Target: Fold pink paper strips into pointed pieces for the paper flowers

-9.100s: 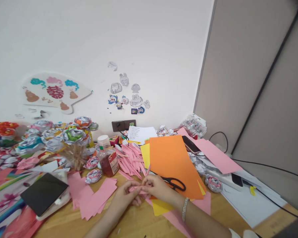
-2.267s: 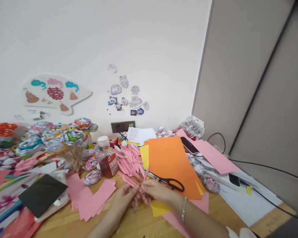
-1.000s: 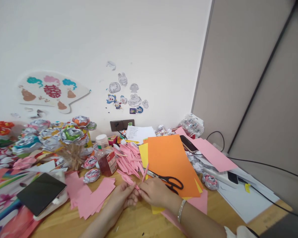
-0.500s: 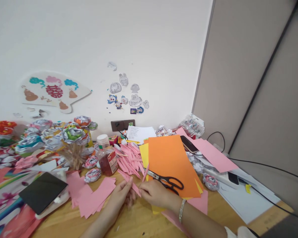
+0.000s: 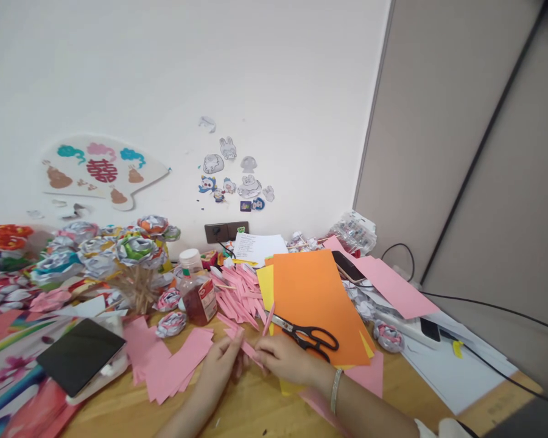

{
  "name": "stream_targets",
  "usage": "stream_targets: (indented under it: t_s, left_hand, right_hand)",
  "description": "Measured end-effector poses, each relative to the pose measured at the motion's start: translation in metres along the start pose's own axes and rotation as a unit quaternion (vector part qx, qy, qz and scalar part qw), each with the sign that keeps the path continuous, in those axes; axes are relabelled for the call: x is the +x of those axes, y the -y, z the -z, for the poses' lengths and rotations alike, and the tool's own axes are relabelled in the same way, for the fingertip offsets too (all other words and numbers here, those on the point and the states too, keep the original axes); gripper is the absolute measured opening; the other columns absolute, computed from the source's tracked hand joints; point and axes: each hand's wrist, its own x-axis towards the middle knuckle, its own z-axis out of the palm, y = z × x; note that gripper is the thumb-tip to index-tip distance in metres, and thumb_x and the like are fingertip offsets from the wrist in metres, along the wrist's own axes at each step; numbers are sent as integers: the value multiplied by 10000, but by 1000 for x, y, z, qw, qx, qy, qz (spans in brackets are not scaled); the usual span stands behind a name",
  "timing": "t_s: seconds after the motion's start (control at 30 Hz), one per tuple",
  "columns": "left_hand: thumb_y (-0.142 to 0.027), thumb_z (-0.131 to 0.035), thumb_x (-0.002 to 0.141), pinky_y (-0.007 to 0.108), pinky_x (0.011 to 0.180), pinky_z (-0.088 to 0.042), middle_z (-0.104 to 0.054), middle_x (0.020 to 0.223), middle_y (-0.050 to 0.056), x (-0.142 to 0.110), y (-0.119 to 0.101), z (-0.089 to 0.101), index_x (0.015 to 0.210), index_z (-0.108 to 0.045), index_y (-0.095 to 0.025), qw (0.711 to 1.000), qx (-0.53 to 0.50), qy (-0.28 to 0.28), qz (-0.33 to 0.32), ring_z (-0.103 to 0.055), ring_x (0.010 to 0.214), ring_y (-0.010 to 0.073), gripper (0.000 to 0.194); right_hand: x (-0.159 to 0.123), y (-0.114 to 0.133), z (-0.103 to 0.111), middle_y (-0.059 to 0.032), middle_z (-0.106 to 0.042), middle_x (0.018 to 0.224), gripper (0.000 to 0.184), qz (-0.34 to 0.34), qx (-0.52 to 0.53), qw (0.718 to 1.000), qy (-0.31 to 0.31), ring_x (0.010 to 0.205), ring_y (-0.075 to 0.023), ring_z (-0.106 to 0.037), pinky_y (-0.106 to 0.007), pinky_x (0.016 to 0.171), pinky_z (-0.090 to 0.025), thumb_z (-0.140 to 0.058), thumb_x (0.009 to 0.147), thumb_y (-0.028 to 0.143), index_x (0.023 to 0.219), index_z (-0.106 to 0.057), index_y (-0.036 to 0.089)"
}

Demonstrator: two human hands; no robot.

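A narrow folded strip of pink paper [image 5: 248,349] is stretched between my two hands, low over the wooden table. My left hand [image 5: 226,358] pinches it near the middle, thumb on top. At its near right end, the fingers of my right hand [image 5: 281,360] are closed on it; the wrist wears a shiny bracelet. Just beyond lies a heap of folded pink strips [image 5: 240,292]. Black-handled scissors [image 5: 308,336] rest on orange paper [image 5: 315,298], right behind my right hand. Left of my left hand are cut pink sheets [image 5: 178,365].
A bottle of reddish liquid [image 5: 198,295] stands behind the sheets, near crumpled paper flowers [image 5: 139,249] on sticks. At the left a dark tablet-like panel [image 5: 81,356] lies on a white object. Phones, cables and a power strip [image 5: 411,325] crowd the right side.
My right hand and the strip's near end have shifted very slightly right. Both hands keep their pinch on the strip. The whole view has moved a little.
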Motion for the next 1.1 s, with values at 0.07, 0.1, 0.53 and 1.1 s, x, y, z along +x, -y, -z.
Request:
stream_targets:
  t_s: [0.07, 0.1, 0.53, 1.1]
  left_hand:
    - [-528, -456, 725, 222, 409, -328, -431, 302, -40, 0, 2, 1, 374, -442, -203, 1000, -22, -7, -8, -414, 327, 112, 479]
    - [-521, -459, 729, 221, 408, -323, -432, 312, -41, 0, 2, 2, 383, -445, -201, 999, -34, -7, -10, -415, 334, 112, 472]
    - [-510, -451, 751, 215, 374, -312, -444, 351, -26, 4, 2, 9, 412, -466, -195, 998, -54, -33, 10, -409, 349, 117, 463]
    - [-479, -587, 654, 188, 339, -336, -523, 358, -52, 7, 1, 14, 694, -564, -153, 987, -157, -43, 15, -441, 346, 108, 329]
  right_hand:
    - [0, 0, 0, 24, -507, 619, 252, 2, -9, 1000, -6, 570, -84, -417, -185, 520, -278, -407, 838, 246, 636, -523, 148]
    - [1, 0, -1, 24, -507, 624, 253, 1, -13, 1000, -8, 570, -84, -413, -187, 522, -275, -408, 837, 245, 635, -524, 147]
    - [-1, 4, -1, 34, -512, 581, 262, -35, 100, 994, 5, 563, -86, -468, -179, 544, -331, -383, 855, 279, 658, -509, 161]
    - [2, -3, -5, 54, -374, 529, 336, -54, 153, 987, -24, 491, -60, -355, -170, 451, -252, -407, 842, 384, 596, -413, 155]
